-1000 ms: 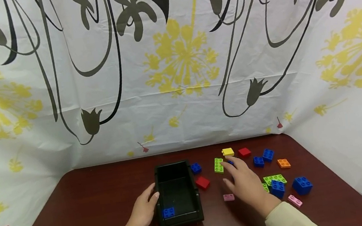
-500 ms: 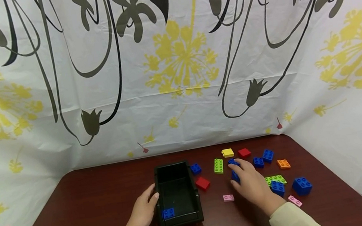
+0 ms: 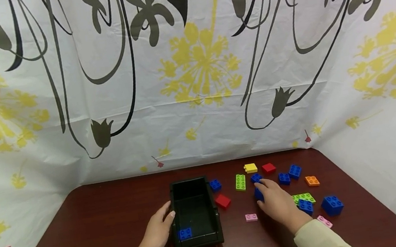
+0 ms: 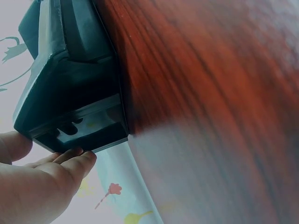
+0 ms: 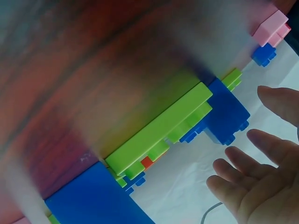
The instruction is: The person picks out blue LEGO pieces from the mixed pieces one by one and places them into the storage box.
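My left hand (image 3: 157,231) grips the left wall of a black bin (image 3: 198,245), its thumb at the rim and its fingers along the outside, as the left wrist view also shows. Inside the bin's near end lies a blue building brick (image 3: 185,234). My right hand (image 3: 278,203) hovers with fingers spread at a taller blue brick (image 3: 258,194), partly hidden by the fingertips. In the right wrist view this blue brick (image 5: 229,112) stands just ahead of the fingertips, behind a long lime green brick (image 5: 161,130). A smaller blue brick (image 3: 256,177) sits just beyond.
Between bin and right hand lie a red brick (image 3: 223,201), a pink brick (image 3: 251,217) and a lime green brick (image 3: 240,182). Yellow (image 3: 250,168) and orange (image 3: 312,180) bricks lie farther back. A big blue brick (image 3: 332,205) stands right. A patterned cloth (image 3: 200,139) hangs behind the table.
My right hand has shifted to the right and slightly nearer, away from the lime green brick, and its fingertips now come at the taller blue brick. Left hand and bin stay put.
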`<state>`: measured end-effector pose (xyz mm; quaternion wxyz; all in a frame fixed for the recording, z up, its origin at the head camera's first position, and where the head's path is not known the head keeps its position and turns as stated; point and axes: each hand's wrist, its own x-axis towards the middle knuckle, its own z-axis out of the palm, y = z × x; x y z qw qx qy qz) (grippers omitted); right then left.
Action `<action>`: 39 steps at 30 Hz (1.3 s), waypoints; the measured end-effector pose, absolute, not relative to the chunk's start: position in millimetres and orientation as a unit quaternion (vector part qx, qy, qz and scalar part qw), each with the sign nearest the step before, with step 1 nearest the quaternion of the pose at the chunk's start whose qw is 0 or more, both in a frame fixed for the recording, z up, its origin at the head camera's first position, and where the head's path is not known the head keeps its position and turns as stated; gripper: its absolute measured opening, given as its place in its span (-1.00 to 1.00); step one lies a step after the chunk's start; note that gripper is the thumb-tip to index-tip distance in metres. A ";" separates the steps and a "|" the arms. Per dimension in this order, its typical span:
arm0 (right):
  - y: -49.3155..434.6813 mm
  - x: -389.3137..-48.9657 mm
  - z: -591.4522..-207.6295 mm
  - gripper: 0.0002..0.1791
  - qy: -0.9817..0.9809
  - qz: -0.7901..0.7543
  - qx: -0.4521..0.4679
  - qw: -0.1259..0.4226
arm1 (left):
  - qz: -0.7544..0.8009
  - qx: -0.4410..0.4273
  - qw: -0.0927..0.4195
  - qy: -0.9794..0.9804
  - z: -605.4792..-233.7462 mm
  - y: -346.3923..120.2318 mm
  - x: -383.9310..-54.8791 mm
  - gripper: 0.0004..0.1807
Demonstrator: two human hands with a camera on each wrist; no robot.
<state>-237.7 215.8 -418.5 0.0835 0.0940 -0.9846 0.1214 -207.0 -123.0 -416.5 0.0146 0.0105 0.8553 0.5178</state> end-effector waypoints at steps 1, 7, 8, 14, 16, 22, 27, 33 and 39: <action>216.3 -237.9 -418.7 -0.39 -0.985 0.119 0.094 0.081 | 0.517 0.011 0.013 0.856 -416.4 -122.8 -206.9 -0.47; 218.8 -237.4 -419.4 -0.42 -0.986 0.119 0.091 0.068 | 0.512 0.010 0.014 0.859 -415.8 -121.4 -207.9 -0.47; 219.1 -237.4 -419.7 -0.43 -0.987 0.119 0.090 0.066 | 0.512 0.009 0.016 0.859 -415.7 -121.5 -208.0 -0.47; 219.9 -238.5 -420.5 -0.46 -0.988 0.115 0.092 0.055 | 0.514 0.002 0.026 0.858 -415.1 -122.3 -207.9 -0.47; 219.7 -240.0 -420.2 -0.47 -0.988 0.114 0.094 0.053 | 0.515 0.003 0.024 0.857 -415.5 -122.6 -207.7 -0.47; 219.7 -246.5 -420.9 -0.51 -0.988 0.108 0.098 0.048 | 0.518 0.005 0.021 0.855 -416.2 -123.5 -207.7 -0.47; 219.1 -250.1 -420.2 -0.54 -0.988 0.110 0.096 0.039 | 0.519 0.005 0.018 0.855 -417.1 -123.9 -206.9 -0.46; 218.2 -251.5 -416.6 -0.57 -0.988 0.111 0.103 0.035 | 0.521 0.008 0.009 0.853 -418.9 -122.6 -206.4 -0.47; 220.3 -253.1 -418.2 -0.60 -0.986 0.118 0.109 0.041 | 0.520 0.008 0.008 0.854 -418.8 -122.0 -206.2 -0.46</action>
